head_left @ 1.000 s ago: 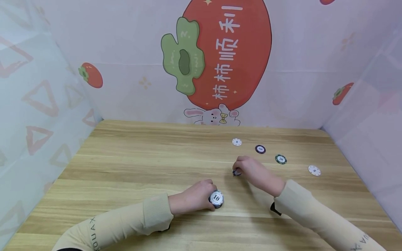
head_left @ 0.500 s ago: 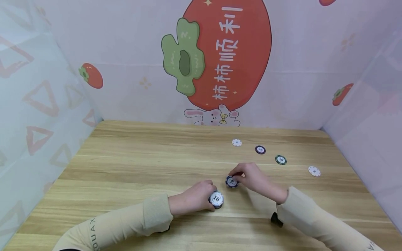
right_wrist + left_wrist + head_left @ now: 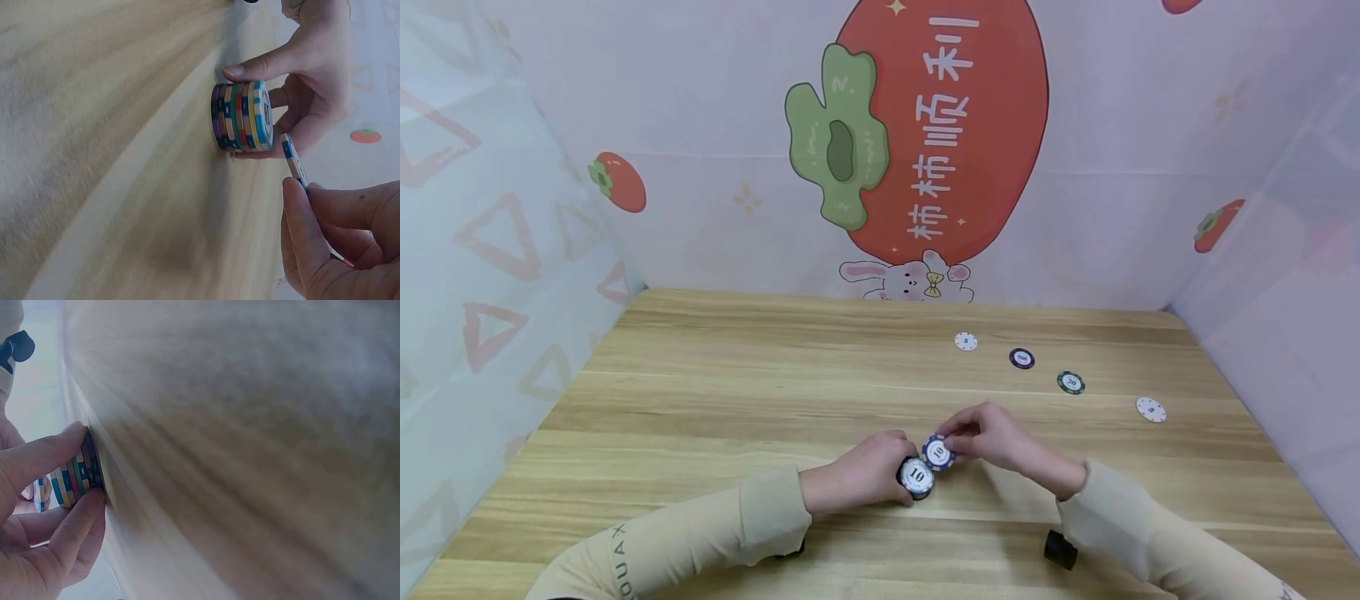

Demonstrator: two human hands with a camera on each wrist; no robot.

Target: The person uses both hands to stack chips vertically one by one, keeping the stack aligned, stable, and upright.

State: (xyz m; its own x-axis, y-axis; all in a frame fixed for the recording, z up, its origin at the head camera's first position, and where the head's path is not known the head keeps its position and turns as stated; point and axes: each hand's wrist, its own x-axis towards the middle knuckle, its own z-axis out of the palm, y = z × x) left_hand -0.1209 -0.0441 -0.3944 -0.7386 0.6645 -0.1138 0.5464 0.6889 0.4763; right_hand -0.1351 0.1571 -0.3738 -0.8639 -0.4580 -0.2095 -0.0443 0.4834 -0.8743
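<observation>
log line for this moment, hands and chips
left hand grips chip stack | right hand pinches blue chip beside stack top | four chips loose

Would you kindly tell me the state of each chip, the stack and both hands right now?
Chip stack: standing on the table, gripped by the left hand.
Blue 10 chip: lifted, tilted, pinched by the right hand just above the stack.
White chip, dark chip, green chip, far white chip: lying flat, apart.
</observation>
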